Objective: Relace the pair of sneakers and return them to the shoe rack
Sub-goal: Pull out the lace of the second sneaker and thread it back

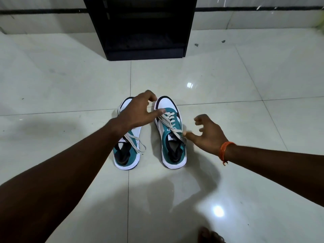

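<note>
Two teal-and-white sneakers are set side by side on the tiled floor [228, 76], toes pointed at the black shoe rack [145, 27] standing against the far wall. The right sneaker [171, 137] is loosely laced; the left sneaker [127, 155] is partly covered by the left hand [138, 111], held spread with nothing gripped. The right hand [208, 135], fingers curled apart, is seen beside the right sneaker, thumb near a lace end. An orange thread [225, 151] is worn at that wrist.

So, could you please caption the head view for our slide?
Both open hands, left hand and right hand, reach over teal sneakers before rack.
</note>
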